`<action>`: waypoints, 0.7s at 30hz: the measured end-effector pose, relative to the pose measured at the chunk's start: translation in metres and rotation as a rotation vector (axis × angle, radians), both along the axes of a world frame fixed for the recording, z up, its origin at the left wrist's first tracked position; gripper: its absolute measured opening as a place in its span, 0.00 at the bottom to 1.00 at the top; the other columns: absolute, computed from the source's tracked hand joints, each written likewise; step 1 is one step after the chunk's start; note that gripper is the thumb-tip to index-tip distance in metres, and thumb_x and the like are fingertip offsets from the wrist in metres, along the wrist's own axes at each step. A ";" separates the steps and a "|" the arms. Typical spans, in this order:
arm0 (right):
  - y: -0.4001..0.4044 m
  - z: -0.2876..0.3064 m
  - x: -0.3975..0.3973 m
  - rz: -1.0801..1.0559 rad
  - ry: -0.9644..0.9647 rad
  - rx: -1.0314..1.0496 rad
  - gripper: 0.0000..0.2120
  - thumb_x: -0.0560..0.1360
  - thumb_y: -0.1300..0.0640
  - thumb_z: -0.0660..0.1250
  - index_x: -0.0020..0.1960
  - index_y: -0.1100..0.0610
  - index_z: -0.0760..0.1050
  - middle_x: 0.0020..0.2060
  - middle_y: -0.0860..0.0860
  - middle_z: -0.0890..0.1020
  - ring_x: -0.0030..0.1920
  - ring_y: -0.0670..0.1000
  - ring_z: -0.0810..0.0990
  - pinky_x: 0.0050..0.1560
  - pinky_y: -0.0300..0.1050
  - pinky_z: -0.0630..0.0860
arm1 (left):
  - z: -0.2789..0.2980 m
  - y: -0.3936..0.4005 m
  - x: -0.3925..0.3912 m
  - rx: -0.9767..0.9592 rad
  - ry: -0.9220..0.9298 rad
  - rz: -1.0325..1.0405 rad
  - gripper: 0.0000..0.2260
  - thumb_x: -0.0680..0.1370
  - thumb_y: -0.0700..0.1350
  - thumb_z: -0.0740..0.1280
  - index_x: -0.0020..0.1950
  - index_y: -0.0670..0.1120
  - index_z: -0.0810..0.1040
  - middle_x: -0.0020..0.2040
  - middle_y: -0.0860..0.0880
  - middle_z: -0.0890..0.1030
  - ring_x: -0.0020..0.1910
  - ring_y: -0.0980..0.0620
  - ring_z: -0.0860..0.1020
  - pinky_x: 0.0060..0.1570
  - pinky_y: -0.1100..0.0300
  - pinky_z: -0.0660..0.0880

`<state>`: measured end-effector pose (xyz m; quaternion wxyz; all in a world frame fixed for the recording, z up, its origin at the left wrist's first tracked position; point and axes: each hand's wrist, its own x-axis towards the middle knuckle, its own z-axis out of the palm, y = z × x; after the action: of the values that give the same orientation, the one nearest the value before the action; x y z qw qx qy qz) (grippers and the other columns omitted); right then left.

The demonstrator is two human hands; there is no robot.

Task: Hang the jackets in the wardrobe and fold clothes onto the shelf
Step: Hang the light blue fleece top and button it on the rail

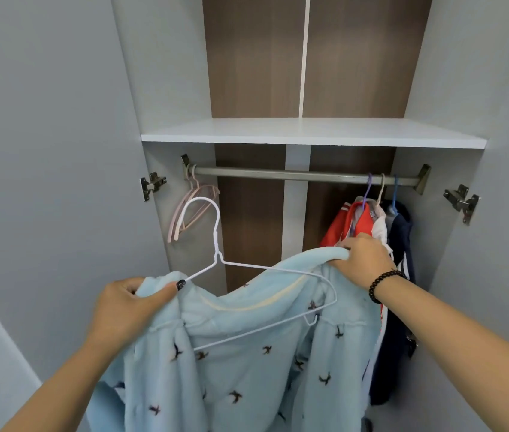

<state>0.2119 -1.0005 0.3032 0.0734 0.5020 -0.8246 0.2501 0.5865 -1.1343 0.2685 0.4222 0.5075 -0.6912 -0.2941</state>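
Both forearms are reaching in from the bottom, and between them a fluffy light-blue fleece jacket with little dark bird prints (247,363) is hanging in front of the open wardrobe, below the rail. My left hand (125,307) is pinching the jacket's left shoulder together with the end of the thin white wire hanger (215,244), thumb on top, while my right hand (362,260), the one with the dark bead bracelet (384,285), is gripping the collar edge and pulling it up over the hanger's right arm. That right shoulder isn't seated yet, the wire is showing bare across the open neck, so I'd say I'm only partway through dressing the hanger. Best bet: keep the left side pinned so the fleece isn't sliding off, and drag the right shoulder fully past the bend before letting go. Then it's going up onto the grey metal rail (306,175), probably in the gap between the bare pink hangers (190,210) on the left and the red jacket (343,226) and navy one (401,232) hanging on the right. Wire hangers tip easily, so I'm keeping things level.
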 end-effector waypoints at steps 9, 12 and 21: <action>0.008 0.007 0.008 -0.047 0.116 0.003 0.06 0.74 0.56 0.68 0.45 0.58 0.81 0.45 0.55 0.74 0.39 0.54 0.74 0.36 0.42 0.65 | 0.002 0.014 -0.003 -0.122 -0.107 -0.026 0.27 0.63 0.67 0.73 0.27 0.46 0.67 0.22 0.54 0.64 0.23 0.56 0.61 0.28 0.61 0.61; 0.012 0.014 0.010 -0.051 0.183 0.028 0.07 0.74 0.55 0.67 0.49 0.57 0.81 0.48 0.54 0.75 0.41 0.55 0.76 0.36 0.43 0.68 | 0.001 0.017 -0.003 -0.242 -0.260 0.002 0.27 0.67 0.65 0.73 0.25 0.48 0.64 0.20 0.53 0.66 0.22 0.53 0.63 0.25 0.61 0.62; 0.013 0.026 0.020 0.003 0.314 0.075 0.09 0.74 0.52 0.68 0.51 0.55 0.78 0.48 0.52 0.74 0.43 0.55 0.77 0.36 0.43 0.70 | -0.010 0.025 -0.013 -0.478 -0.497 -0.090 0.31 0.67 0.53 0.79 0.27 0.57 0.54 0.19 0.56 0.57 0.22 0.47 0.62 0.26 0.64 0.60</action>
<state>0.2319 -0.9872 0.3294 0.1824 0.5386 -0.8110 0.1375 0.5732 -1.1093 0.2581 0.3347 0.4195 -0.8438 -0.0095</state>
